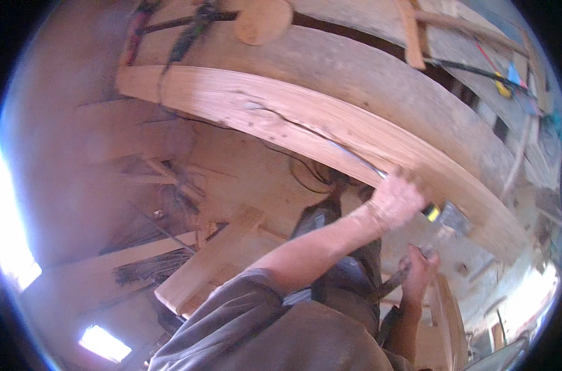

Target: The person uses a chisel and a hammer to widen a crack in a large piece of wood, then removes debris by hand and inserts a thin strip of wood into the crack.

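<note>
My left hand (399, 197) is closed around the black and yellow handle (432, 213) of a long, chisel-like tool. Its metal shaft (362, 160) lies along a dark line in a pale wooden plank (271, 116); the exact tip is unclear. Lower right, my right hand (419, 266) grips a tool with a stick-like handle (392, 284). A blurred grey metal head (453, 218), apparently belonging to that tool, is close to the yellow-banded handle end. How the head joins the handle cannot be seen clearly.
Behind the plank runs a broad grey-brown board or bench surface (364, 69), with a rounded wooden piece (264, 21) on it. A black cable (206, 121) trails below the plank. Wooden boards (211, 259) stand near my left side. Tools and wood strips (485, 69) lie upper right.
</note>
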The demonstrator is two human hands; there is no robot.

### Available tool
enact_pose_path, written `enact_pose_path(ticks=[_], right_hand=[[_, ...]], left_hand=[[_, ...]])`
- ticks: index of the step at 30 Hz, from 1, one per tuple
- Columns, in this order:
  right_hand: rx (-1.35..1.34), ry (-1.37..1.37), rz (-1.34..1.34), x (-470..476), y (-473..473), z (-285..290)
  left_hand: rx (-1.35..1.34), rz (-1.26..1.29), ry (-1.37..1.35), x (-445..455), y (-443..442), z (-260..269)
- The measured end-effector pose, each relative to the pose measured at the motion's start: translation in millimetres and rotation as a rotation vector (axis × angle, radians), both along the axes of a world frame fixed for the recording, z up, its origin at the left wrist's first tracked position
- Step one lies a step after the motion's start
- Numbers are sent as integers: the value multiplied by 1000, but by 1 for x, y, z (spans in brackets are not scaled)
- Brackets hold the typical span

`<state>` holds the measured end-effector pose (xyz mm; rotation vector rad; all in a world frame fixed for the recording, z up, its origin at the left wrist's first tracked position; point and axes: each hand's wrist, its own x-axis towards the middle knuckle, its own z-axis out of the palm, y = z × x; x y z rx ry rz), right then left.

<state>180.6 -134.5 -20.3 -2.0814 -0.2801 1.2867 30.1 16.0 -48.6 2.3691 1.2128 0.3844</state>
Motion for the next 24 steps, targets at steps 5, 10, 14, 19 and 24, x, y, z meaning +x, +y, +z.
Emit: enact_pose_path(ticks=[5,10,14,19,24], right_hand=[[73,30,-54,-22,10,6],[153,34,-93,-20,8,4],[50,15,61,-13,1,7],[71,78,52,-7,16,19],[76,101,-108,3,8,21]], left_hand=[[-85,-24,31,-1,5,6],[-147,-62,132,5,4,-1],[-80,-49,74,3,-3,-13],[32,65,-417,-57,8,59],[29,43,-686,-92,18,71]])
